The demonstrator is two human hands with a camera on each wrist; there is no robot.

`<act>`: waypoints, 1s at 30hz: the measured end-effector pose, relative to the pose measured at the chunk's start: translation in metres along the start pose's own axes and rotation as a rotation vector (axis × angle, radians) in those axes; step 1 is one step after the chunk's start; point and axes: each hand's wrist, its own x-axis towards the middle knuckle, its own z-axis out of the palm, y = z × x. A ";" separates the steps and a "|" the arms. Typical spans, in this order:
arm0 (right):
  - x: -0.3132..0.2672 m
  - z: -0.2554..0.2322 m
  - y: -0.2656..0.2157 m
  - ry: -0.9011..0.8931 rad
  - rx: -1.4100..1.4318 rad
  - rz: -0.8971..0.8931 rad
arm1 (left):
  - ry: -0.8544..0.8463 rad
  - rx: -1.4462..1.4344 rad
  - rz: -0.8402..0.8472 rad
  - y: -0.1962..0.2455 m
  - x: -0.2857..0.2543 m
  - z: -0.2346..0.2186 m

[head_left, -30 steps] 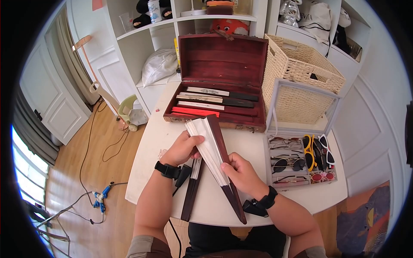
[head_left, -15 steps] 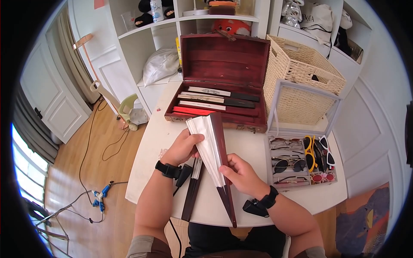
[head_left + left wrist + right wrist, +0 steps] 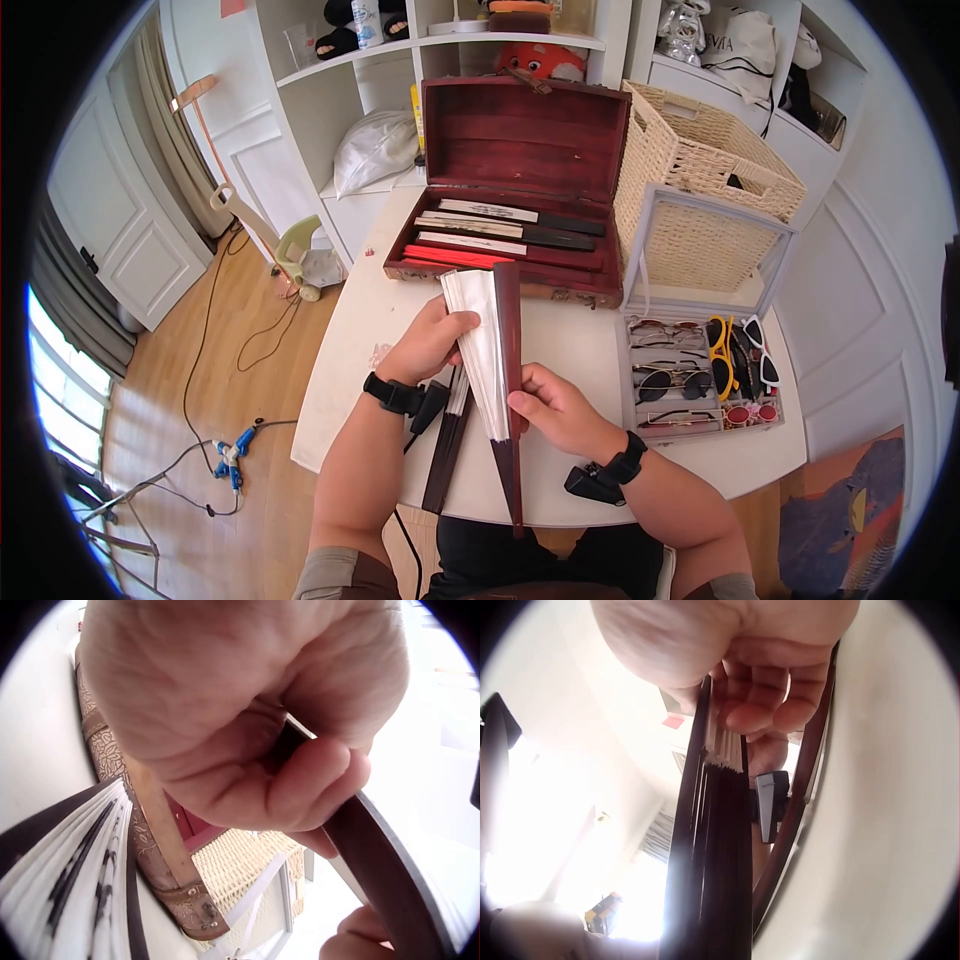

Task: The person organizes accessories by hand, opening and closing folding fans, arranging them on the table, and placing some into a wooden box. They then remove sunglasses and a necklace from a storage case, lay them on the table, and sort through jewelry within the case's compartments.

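Observation:
A partly spread folding fan (image 3: 484, 375) with white leaf and dark red sticks stands between both hands, its narrow end toward the body. My left hand (image 3: 425, 345) pinches the leaf near its wide end, thumb on top. My right hand (image 3: 560, 405) holds the right edge lower down, thumb on the dark outer stick. In the right wrist view the dark sticks (image 3: 712, 855) lie close together below the pleats. A second, folded fan (image 3: 443, 465) lies on the table under the left wrist. In the left wrist view, its pleats (image 3: 82, 870) show black markings.
Behind the hands an open dark red chest (image 3: 520, 145) holds several folded fans (image 3: 480, 228). To the right stands an open case (image 3: 630, 400) of sunglasses, with a woven basket (image 3: 700, 150) behind it. White shelves (image 3: 370, 75) rise at the back of the table (image 3: 340, 400).
The held fan's narrow end has swung left, so its dark outer stick now points nearly straight at the body. My right hand has shifted slightly left with it; my left hand keeps its pinch.

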 end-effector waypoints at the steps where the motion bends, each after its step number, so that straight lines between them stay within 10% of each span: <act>1: 0.000 0.000 0.000 0.000 0.000 0.001 | -0.003 0.028 0.002 -0.001 0.001 0.000; 30: 0.001 0.008 0.000 0.076 -0.378 -0.052 | -0.006 0.070 0.048 -0.002 -0.002 0.028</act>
